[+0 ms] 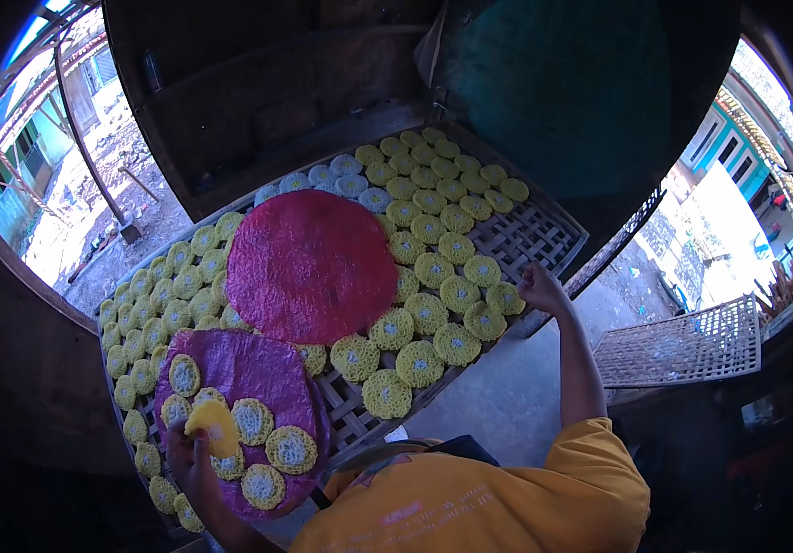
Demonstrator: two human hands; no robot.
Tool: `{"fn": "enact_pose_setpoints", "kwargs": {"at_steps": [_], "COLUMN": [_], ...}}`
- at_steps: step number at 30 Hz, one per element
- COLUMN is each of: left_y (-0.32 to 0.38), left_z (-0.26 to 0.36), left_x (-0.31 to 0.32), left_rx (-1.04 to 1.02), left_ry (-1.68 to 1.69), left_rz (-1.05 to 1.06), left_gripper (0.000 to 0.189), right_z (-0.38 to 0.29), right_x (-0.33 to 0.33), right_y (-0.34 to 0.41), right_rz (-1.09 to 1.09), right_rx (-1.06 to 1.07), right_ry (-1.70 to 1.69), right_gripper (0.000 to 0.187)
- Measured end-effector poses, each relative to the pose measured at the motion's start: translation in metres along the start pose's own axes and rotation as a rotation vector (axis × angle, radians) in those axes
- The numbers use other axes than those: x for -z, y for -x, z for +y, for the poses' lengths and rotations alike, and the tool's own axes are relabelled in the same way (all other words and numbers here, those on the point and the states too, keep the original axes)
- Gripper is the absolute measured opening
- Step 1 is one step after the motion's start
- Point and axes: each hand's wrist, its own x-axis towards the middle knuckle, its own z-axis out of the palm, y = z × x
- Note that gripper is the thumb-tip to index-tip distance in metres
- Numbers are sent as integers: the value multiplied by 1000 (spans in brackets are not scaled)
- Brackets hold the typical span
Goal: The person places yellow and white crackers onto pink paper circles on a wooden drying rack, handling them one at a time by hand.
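My left hand (pixel 192 460) pinches a curved yellow piece (pixel 215 427) with a pale middle, above a round purple sheet (pixel 265 373). Several lacy yellow discs with white centres, which look like raw crackers (pixel 291 449), lie on that sheet. A round, shiny red sheet (pixel 310 266) lies flat farther back, over part of the woven bamboo rack (pixel 344 397). Rows of similar yellow crackers (pixel 427 313) cover much of the rack. My right hand (pixel 542 289) has its fingers curled at the rack's right edge, close to a cracker (pixel 506 298); nothing shows in it.
Several bluish-white crackers (pixel 351 185) lie behind the red sheet. A dark wall (pixel 286 83) and a green panel (pixel 562 97) stand beyond the rack. Another woven rack (pixel 680 342) is at the right. Daylit yards show on both sides; a post (pixel 82 131) rises at left.
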Motion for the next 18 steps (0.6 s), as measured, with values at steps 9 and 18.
{"fn": "enact_pose_setpoints", "kwargs": {"at_steps": [9, 18], "left_y": [3, 4], "left_z": [-4, -3], "left_x": [8, 9], "left_rx": [11, -5], "left_ry": [14, -21], "left_rz": [12, 31], "left_gripper": [25, 25], "right_z": [-8, 6], "right_x": [2, 3], "right_y": [1, -2], "right_rz": [-53, -71], "right_rx": [53, -12], "right_ry": [-85, -103], "right_gripper": [27, 23]}}
